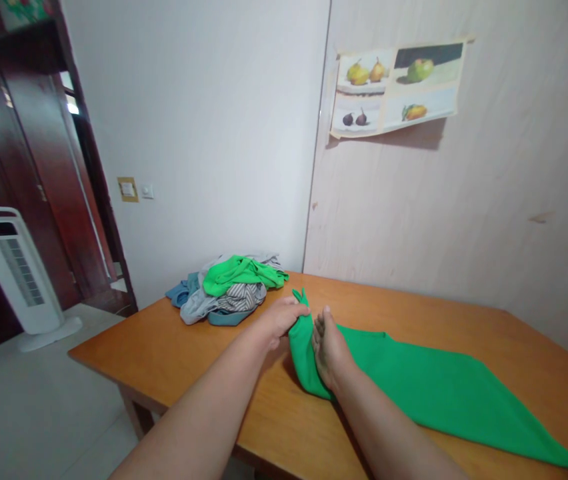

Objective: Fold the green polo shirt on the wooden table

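A bright green garment [429, 387] lies stretched across the wooden table [174, 353], running from the middle toward the right front edge. My left hand [284, 317] is closed on the garment's far left corner, pinching the cloth. My right hand [328, 347] lies flat on the green cloth just right of it, fingers stretched out and pressing the fabric down. Both forearms reach in from the bottom of the view.
A pile of clothes [229, 290], green, grey, striped and blue, sits at the table's far left corner. A fruit poster [397, 87] hangs on the wall behind. A white tower fan [17, 273] stands on the floor at left, by a dark wooden door [29, 153].
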A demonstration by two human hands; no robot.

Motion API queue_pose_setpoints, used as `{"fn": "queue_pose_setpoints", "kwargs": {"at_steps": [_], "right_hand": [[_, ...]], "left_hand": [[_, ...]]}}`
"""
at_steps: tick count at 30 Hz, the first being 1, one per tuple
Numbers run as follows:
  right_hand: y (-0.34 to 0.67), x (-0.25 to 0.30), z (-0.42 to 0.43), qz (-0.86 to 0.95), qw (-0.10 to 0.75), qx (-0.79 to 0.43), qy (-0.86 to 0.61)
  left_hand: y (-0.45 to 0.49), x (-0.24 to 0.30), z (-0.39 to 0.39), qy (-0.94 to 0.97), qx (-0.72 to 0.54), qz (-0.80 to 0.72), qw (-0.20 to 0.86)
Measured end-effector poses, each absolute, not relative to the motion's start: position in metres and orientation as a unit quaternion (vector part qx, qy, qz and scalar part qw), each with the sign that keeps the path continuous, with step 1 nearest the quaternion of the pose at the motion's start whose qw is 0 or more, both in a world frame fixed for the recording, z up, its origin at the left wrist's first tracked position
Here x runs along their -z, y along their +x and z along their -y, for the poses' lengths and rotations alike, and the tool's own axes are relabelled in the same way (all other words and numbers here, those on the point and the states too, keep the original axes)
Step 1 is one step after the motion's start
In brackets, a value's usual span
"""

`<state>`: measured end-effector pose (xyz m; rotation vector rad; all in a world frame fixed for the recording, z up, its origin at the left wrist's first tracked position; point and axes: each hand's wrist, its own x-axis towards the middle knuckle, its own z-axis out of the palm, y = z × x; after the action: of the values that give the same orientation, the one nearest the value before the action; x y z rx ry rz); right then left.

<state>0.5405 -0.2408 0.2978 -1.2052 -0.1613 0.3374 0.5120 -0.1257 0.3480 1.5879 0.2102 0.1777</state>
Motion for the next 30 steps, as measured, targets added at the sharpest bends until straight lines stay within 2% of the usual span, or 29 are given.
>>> {"fn": "queue_pose_setpoints", "kwargs": {"at_steps": [7, 14, 20, 27, 30], "right_hand": [[0.565, -0.317, 0.286, 0.029, 0.817, -0.147, -0.557], [0.584, -0.322, 0.348, -0.007, 0.775, -0.128, -0.619], [0.583, -0.313, 0.368, -0.008, 0.741, -0.175, -0.648], [0.577, -0.301, 0.367, 0.039, 0.743, -0.147, -0.651], [0.576, -0.300, 0.368, 0.070, 0.737, -0.142, -0.658]], "left_hand": [[0.529, -0.365, 0.155, 0.822, -0.073, -0.067, 0.561], [0.542, -0.366, 0.181, 0.894, -0.085, -0.033, 0.438], [0.548, -0.346, 0.215, 0.925, -0.115, -0.044, 0.361], [0.546, -0.310, 0.247, 0.949, -0.139, -0.083, 0.270], [0.544, -0.310, 0.241, 0.953, -0.130, -0.044, 0.271]]}}
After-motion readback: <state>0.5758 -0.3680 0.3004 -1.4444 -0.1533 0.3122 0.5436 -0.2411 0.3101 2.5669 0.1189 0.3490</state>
